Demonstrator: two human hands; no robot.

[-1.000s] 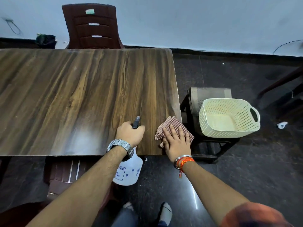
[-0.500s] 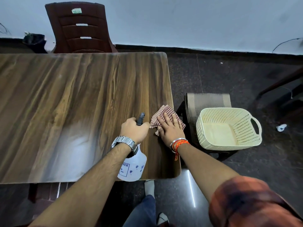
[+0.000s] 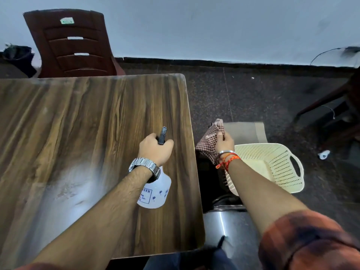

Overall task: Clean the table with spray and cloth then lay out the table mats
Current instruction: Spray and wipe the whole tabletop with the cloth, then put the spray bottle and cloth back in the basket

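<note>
- Checked red-and-white cloth [image 3: 209,142] is now off the bench [image 3: 87,133]: half a second ago it lay flat under the right palm near the bench's right edge; it now hangs bunched in the air past that edge, above the gap between bench and cream plastic basket [image 3: 272,168].
- Right hand [image 3: 224,142]: grip pinched on the cloth's upper fold, thumb over fingers, the rest of the cloth drooping below the wrist.
- Left hand [image 3: 155,149]: grip wrapped around the neck of the white spray bottle [image 3: 155,191], dark nozzle pointing away over the wood; bottle body is tucked under the wrist. Whether it rests on the bench cannot be told.
- Bench surface shows a pale, glossy patch at lower left; whether it is spray residue or glare cannot be settled.
- Basket sits on a stool to the right, apparently empty. A grey flat item [image 3: 243,131] lies beyond it, possibly the mats; not confirmed.
- Judgement: lifting the cloth away suggests the wiping at this corner is finished and the cloth is headed for the basket. Mat laying is not yet begun; no mat is on the bench.
</note>
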